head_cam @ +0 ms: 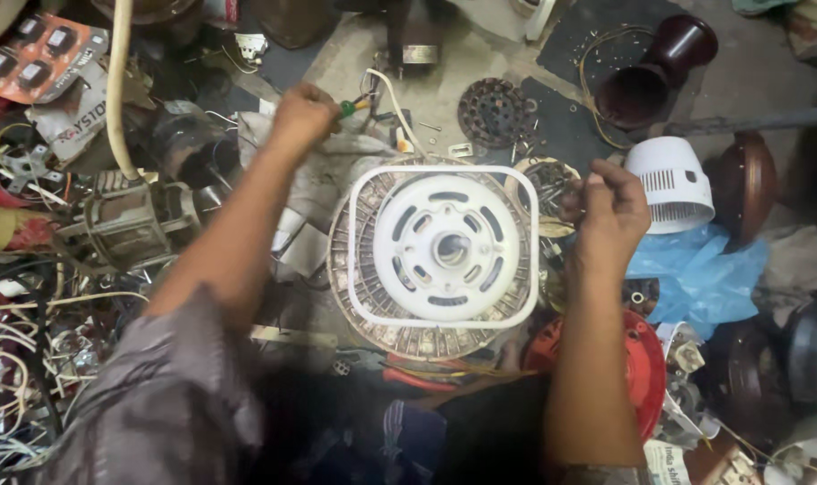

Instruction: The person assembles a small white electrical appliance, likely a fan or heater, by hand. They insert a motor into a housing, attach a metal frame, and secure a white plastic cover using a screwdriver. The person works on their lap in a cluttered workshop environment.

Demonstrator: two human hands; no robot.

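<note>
A round fan motor (354, 296) with a white square-framed cover (444, 247) lies in the middle, slotted white disc facing up. My left hand (302, 115) is up and to the left of it, closed around a screwdriver with a green and yellow handle (353, 107). My right hand (613, 208) hovers just right of the cover's edge, fingers pinched together over a small dish of metal parts (545, 180); whether it holds anything is hidden.
A white vented cap (673, 184) and blue plastic bag (696, 274) lie right. A red round part (646, 364) sits under my right forearm. Motors (134, 220) and wire bundles (13, 359) crowd the left. A dark perforated disc (494, 112) and maroon funnel-shaped housing (655, 67) lie beyond.
</note>
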